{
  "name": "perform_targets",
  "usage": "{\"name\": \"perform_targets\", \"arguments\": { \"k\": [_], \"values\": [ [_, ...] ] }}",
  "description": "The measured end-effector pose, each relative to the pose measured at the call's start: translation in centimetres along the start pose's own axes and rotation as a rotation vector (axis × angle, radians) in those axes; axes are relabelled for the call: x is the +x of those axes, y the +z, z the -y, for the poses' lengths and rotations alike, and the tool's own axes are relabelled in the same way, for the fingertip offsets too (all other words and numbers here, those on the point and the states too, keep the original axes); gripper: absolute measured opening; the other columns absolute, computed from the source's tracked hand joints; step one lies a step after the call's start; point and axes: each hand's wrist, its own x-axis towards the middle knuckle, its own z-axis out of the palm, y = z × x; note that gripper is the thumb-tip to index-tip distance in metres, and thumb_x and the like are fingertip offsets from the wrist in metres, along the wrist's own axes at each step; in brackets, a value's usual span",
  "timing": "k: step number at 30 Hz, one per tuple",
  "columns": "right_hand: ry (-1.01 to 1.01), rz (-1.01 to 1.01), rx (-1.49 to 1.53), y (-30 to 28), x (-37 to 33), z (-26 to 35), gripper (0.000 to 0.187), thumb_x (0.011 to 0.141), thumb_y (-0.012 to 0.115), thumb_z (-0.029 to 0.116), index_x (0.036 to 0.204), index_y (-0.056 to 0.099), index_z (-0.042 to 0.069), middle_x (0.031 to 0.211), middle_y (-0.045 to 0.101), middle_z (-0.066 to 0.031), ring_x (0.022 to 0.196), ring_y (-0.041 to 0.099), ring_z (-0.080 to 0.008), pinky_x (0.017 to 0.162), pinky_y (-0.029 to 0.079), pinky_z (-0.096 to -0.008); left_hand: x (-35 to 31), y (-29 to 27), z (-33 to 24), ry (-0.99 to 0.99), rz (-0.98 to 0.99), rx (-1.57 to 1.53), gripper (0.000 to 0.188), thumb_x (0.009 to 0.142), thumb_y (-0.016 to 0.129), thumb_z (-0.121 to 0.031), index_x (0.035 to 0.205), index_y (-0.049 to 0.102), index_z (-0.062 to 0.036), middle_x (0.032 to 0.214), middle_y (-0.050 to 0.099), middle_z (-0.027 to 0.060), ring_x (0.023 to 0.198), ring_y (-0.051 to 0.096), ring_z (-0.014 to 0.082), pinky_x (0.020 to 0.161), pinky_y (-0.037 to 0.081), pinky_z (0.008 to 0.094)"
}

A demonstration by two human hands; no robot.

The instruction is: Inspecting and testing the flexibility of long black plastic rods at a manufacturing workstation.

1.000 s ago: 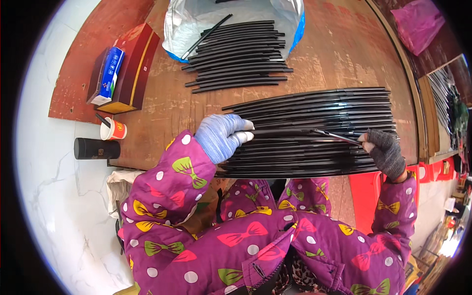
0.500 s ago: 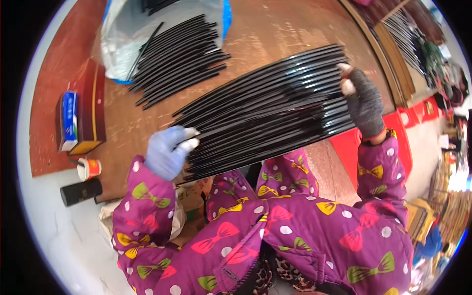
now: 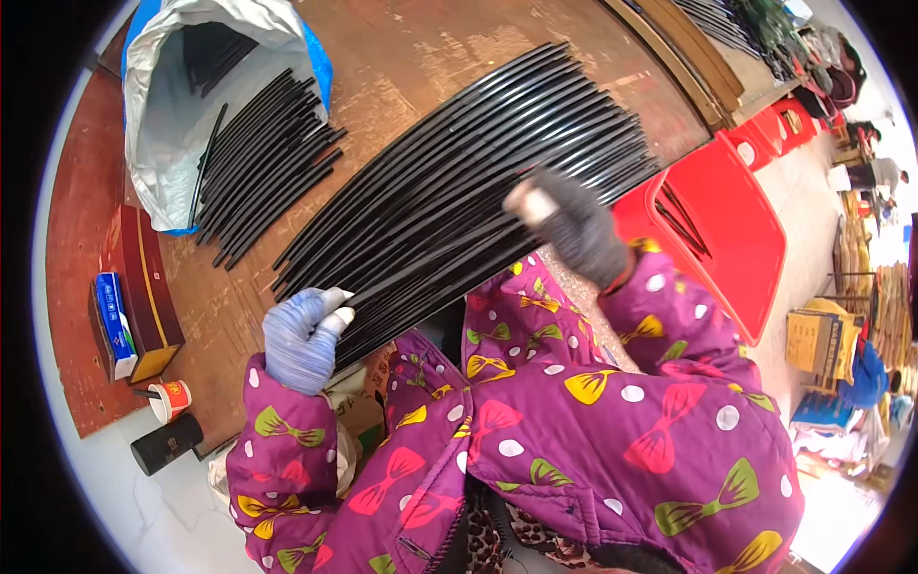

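Long thin black rods (image 3: 459, 143) lie side by side in a wide layer across the near part of the table. At their left ends is my left hand (image 3: 301, 340) in a pale blue glove with bare fingertips, its thumb and finger closed on rod ends. My right hand (image 3: 574, 228), in a dark grey fingerless glove, is over the near right side of the layer. Motion blurs its fingers, so its grip is unclear. A second pile of black rods (image 3: 268, 163) lies partly inside an open white sack (image 3: 158, 120) with blue edges at the far left.
Left on the table stand a dark red box (image 3: 153, 297), a blue-and-white packet (image 3: 115, 325), a paper cup (image 3: 170, 400) and a black cylinder (image 3: 164, 445). A red plastic tub (image 3: 741, 220) with a few thin rods stands right. Cardboard boxes (image 3: 822, 340) are further right.
My right hand has left the rods' right ends and moved left and nearer me. The layer now lies more spread out on the table. My left hand stays by the left ends.
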Motion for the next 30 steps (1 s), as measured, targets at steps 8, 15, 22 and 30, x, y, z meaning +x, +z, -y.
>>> {"name": "perform_targets", "arguments": {
  "k": [8,15,22,30],
  "values": [
    [0.038,0.124,0.418,3.2,-0.8,0.0,0.021,0.087,0.049,0.019,0.096,0.057,0.002,0.070,0.056,-0.0026,0.056,0.050,-0.0055,0.049,0.040,-0.0194,-0.2,0.8,-0.4,0.059,0.029,0.078,0.021,0.072,0.058,0.002,0.092,0.062,0.0012,0.073,0.059,0.0078,0.067,0.055,0.0129,0.062,0.043,0.0239],
    [0.233,-0.019,0.278,-4.0,0.3,0.2,0.024,0.087,0.048,0.023,0.087,0.057,0.002,0.052,0.047,0.0000,0.041,0.041,-0.0055,0.039,0.030,-0.0187,-1.6,-0.9,3.3,-0.228,-0.004,0.040,0.018,0.076,0.062,-0.008,0.090,0.062,0.0030,0.068,0.061,0.0071,0.058,0.054,0.0102,0.054,0.044,0.0236],
    [0.252,-0.096,0.343,-4.9,-0.1,0.1,0.023,0.086,0.049,0.023,0.086,0.056,0.000,0.053,0.045,-0.0012,0.043,0.040,-0.0076,0.040,0.030,-0.0203,-1.8,-2.3,4.0,-0.427,0.092,-0.170,0.018,0.077,0.059,-0.008,0.091,0.061,0.0035,0.068,0.060,0.0043,0.054,0.050,0.0064,0.049,0.041,0.0191],
    [0.275,-0.080,0.506,-5.2,-0.3,-0.2,0.025,0.086,0.049,0.024,0.088,0.054,0.000,0.056,0.047,-0.0038,0.046,0.044,-0.0114,0.044,0.034,-0.0228,-2.7,-2.3,4.9,-0.440,-0.003,-0.254,0.019,0.075,0.063,-0.007,0.091,0.062,0.0041,0.065,0.060,0.0056,0.048,0.048,0.0053,0.042,0.036,0.0168]
  ]
}}
